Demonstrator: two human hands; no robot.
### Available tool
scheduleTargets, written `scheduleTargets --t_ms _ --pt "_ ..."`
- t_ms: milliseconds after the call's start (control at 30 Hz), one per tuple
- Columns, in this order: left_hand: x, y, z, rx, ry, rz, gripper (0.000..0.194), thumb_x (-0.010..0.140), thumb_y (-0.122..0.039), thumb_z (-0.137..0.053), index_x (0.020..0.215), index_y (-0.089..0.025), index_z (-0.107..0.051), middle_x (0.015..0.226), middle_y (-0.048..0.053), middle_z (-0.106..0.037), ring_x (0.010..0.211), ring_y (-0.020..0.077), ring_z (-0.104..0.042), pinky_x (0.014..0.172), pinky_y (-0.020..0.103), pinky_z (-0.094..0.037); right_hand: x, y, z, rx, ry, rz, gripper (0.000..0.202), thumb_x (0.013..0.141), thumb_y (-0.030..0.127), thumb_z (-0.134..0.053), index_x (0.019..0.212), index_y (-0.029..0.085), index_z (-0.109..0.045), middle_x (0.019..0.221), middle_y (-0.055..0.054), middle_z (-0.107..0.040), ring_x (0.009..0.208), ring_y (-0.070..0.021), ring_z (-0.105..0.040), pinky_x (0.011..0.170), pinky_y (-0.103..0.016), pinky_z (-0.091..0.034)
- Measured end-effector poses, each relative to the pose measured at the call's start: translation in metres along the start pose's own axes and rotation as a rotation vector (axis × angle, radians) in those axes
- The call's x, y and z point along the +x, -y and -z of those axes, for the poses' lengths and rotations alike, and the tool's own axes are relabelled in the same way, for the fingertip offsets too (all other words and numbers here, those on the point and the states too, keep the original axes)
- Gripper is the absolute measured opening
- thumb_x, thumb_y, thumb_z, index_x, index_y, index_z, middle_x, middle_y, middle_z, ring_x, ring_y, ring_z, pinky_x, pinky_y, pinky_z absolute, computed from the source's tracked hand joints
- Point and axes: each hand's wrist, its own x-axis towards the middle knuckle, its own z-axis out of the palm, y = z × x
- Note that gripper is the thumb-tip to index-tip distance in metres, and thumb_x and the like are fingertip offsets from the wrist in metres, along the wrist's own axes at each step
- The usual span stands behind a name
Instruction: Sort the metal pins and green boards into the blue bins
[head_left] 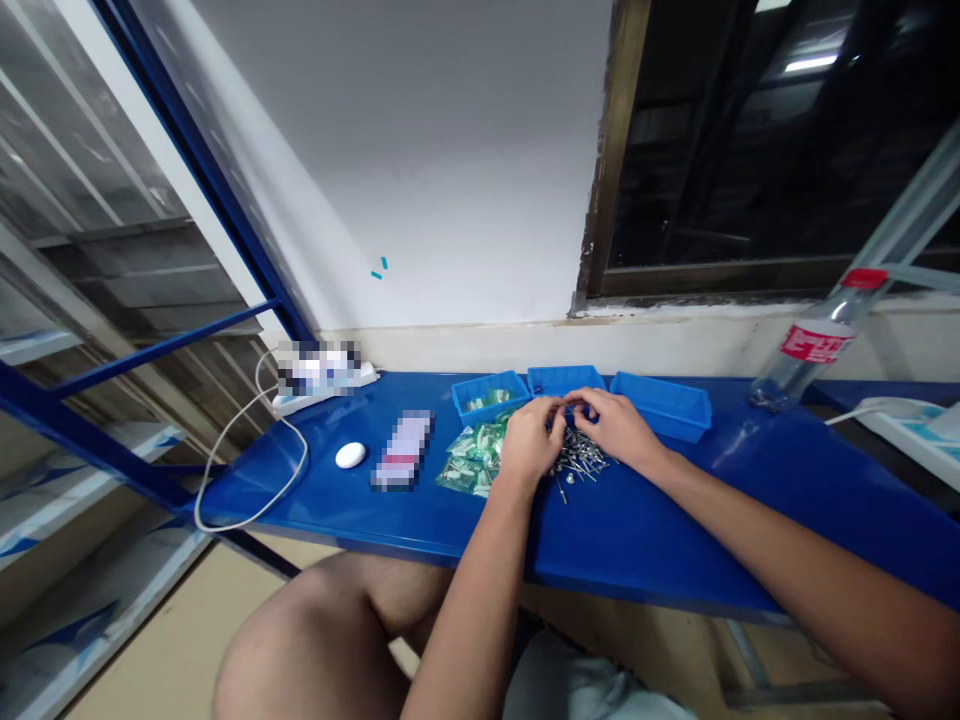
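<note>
Both hands meet above a loose pile of thin silvery metal pieces, like rivets or screws [581,462], on the blue table. My left hand [531,436] is closed, its thumb and fingers drawn together beside the pile. Fingers of my right hand [613,424] are curled in a pinch close to the left fingertips. Whatever lies between the fingers is too small to make out. Left of my left hand are green-tinted clear plastic bags [471,462] with small pieces inside. Behind the hands stand a left blue bin [489,384], a middle blue bin [564,378] and a right blue bin [664,408].
On the blue table [630,555] at left lie a blurred-out flat object [403,450], a white oval object [350,456] and a power strip [326,392] with a looping cable. A clear bottle with a red cap [817,345] stands at right. A wall rises behind.
</note>
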Motion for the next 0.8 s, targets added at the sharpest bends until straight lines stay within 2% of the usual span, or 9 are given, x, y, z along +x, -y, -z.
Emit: scheduleTargets --t_ms 133,267,333,433,567,700,800 --pt "0.000 0.000 0.001 -0.005 0.012 0.002 0.024 0.100 -0.020 -0.058 0.119 -0.021 -0.072 0.115 0.008 -0.079 0.101 0.0225 -0.075 0.097 0.035 -0.058 -0.005 0.007 0.004 0.114 -0.109 -0.067 0.026 0.088 0.018 -0.062 0.112 0.021 -0.073 0.103 -0.007 -0.079 0.081 -0.0221 -0.072 0.081 -0.038 -0.061" --pt "-0.002 -0.005 0.003 -0.003 0.077 0.033 0.031 0.102 -0.026 -0.057 0.129 -0.023 -0.071 0.104 0.005 -0.082 0.090 0.0231 -0.078 0.090 0.035 -0.061 -0.011 0.014 0.007 0.261 -0.216 -0.106 0.020 0.093 0.027 -0.065 0.110 0.021 -0.072 0.107 -0.008 -0.078 0.088 -0.0237 -0.075 0.086 -0.041 -0.064" --pt "-0.002 -0.008 0.004 -0.043 0.087 0.034 0.031 0.103 -0.027 -0.056 0.129 -0.024 -0.073 0.110 0.005 -0.082 0.094 0.0239 -0.078 0.092 0.036 -0.061 -0.013 0.018 0.007 0.307 -0.245 -0.101 0.017 0.094 0.030 -0.066 0.107 0.022 -0.072 0.106 -0.008 -0.077 0.090 -0.0240 -0.076 0.087 -0.041 -0.064" --pt "-0.001 -0.011 0.005 -0.156 0.036 0.057 0.028 0.104 -0.029 -0.057 0.123 -0.023 -0.076 0.120 0.005 -0.080 0.104 0.0239 -0.078 0.100 0.036 -0.059 -0.013 0.024 0.008 0.342 -0.246 -0.077 0.014 0.095 0.032 -0.067 0.103 0.022 -0.072 0.103 -0.008 -0.075 0.090 -0.0236 -0.075 0.087 -0.041 -0.065" --pt "0.001 -0.006 0.002 -0.327 -0.038 0.132 0.021 0.100 -0.026 -0.063 0.114 -0.021 -0.079 0.112 0.005 -0.082 0.101 0.0220 -0.079 0.096 0.034 -0.061 -0.013 0.027 0.008 0.359 -0.203 -0.065 0.013 0.095 0.034 -0.068 0.102 0.023 -0.071 0.104 -0.008 -0.075 0.092 -0.0239 -0.075 0.088 -0.041 -0.065" --pt "0.002 -0.001 -0.002 -0.443 -0.073 0.176 0.012 0.096 -0.019 -0.066 0.103 -0.020 -0.076 0.103 0.006 -0.082 0.094 0.0198 -0.079 0.091 0.033 -0.062 -0.013 0.026 0.007 0.417 -0.171 -0.159 0.018 0.094 0.037 -0.070 0.104 0.023 -0.072 0.105 -0.007 -0.076 0.090 -0.0241 -0.077 0.088 -0.041 -0.065" --pt "0.002 0.000 -0.004 -0.514 -0.082 0.189 0.006 0.093 -0.016 -0.070 0.097 -0.019 -0.068 0.095 0.004 -0.080 0.088 0.0183 -0.079 0.084 0.030 -0.062 -0.013 0.025 0.007 0.446 -0.177 -0.223 0.023 0.094 0.042 -0.071 0.105 0.022 -0.072 0.107 -0.008 -0.077 0.088 -0.0238 -0.077 0.085 -0.041 -0.064"
